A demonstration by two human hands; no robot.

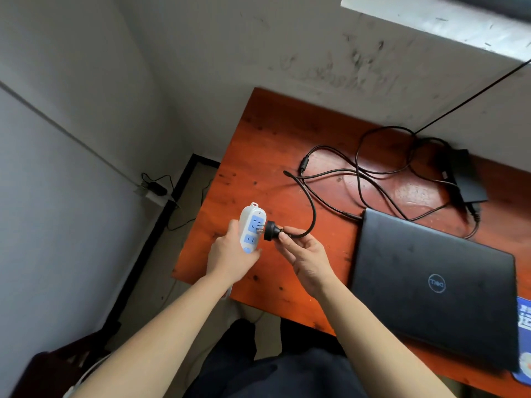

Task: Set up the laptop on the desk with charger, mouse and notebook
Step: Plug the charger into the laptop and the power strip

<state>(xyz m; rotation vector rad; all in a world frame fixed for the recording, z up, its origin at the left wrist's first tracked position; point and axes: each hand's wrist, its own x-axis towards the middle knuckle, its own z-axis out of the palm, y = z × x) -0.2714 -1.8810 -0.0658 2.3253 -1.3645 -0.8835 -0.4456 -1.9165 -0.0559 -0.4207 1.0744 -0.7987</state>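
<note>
A closed black laptop (431, 285) lies on the reddish wooden desk (264, 145). My left hand (230, 259) grips a white power strip (251, 226) with blue sockets, held above the desk's left part. My right hand (304, 259) pinches the black charger plug (271, 231), whose metal prongs touch the strip's upper socket. The plug's black cable (353, 173) loops across the desk to the charger brick (467, 179) at the back right. Another end of the cable reaches the laptop's back left corner. A blue object (524, 314) shows at the right edge, half hidden.
A grey wall runs behind and left of the desk. On the floor at the left sits a wall socket with a small black adapter (155, 189) and thin wires. A dark chair (57, 369) stands at the lower left. My dark trousers fill the bottom middle.
</note>
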